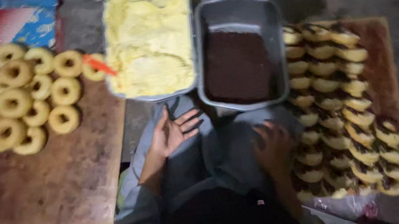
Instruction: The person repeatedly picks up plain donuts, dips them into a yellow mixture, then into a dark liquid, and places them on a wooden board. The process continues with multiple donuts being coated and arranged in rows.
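While left fingers [188,121] spread empty, right fingers [265,131] lie curled beside the filled doughnuts [336,107].

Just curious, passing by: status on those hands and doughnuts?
Left hand open, empty, palm up. Right hand resting beside filled doughnuts. Plain doughnuts untouched. Nothing in the way.

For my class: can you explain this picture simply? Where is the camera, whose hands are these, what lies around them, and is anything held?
The one picture comes from a camera on a person's head, looking down at their lap. The left hand is open, palm up, holding nothing. The right hand rests by rows of filled doughnuts on a board; whether it grips one is unclear. Ahead sit a tray of yellow cream and a tray of chocolate. Plain doughnuts lie on a wooden board at left.
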